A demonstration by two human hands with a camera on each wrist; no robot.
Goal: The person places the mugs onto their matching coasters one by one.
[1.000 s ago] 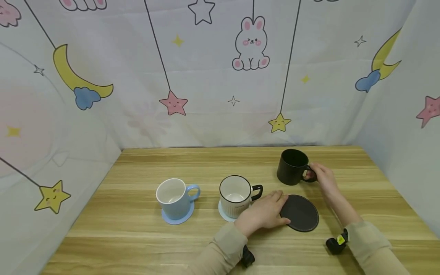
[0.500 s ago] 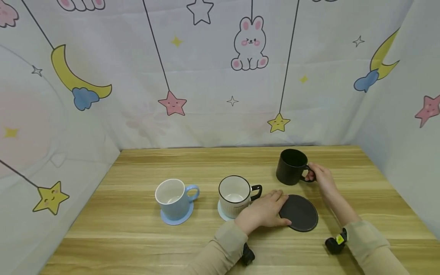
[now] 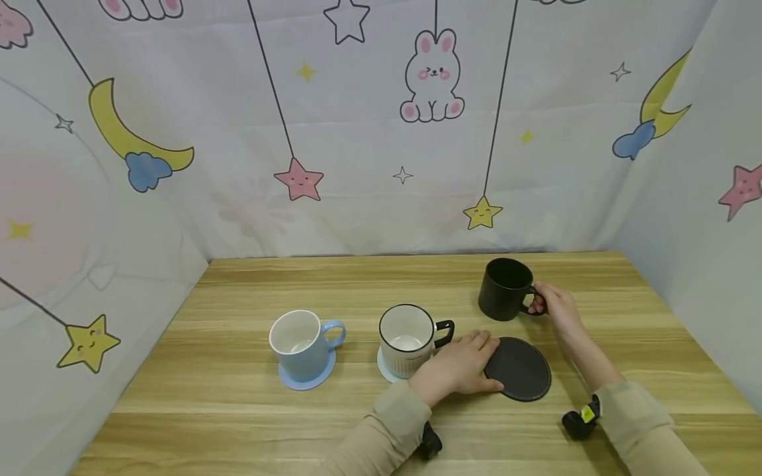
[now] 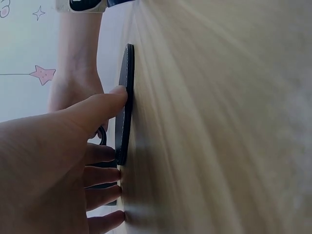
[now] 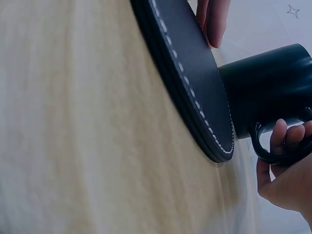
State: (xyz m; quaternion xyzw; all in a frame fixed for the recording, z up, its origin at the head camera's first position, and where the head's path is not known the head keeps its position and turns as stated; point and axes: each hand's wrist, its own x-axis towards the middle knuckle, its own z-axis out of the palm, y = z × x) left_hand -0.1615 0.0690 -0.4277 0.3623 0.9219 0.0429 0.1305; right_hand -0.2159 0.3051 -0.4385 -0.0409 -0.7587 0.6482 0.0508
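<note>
On the wooden table, a black mug [image 3: 503, 291] stands upright at the back right. My right hand [image 3: 558, 307] grips its handle, fingers curled through it, as the right wrist view confirms. Nearer me lies a round black coaster [image 3: 519, 369] with pale edge stitching; its edge looks layered in the right wrist view. My left hand [image 3: 457, 365] spreads over the coaster's left side. Its thumb [image 4: 114, 97] touches the coaster's rim, and the other fingertips rest on the tabletop, the index finger beside the rim. Part of the coaster's left edge is hidden beneath this hand in the head view.
A white ribbed mug [image 3: 406, 337] with black rim and handle stands on a pale blue coaster [image 3: 385, 369], close to the left hand. Further left, a light blue mug [image 3: 302, 354] sits on a blue coaster [image 3: 324, 378]. Printed cloth [image 3: 357, 225] hangs behind and at both sides.
</note>
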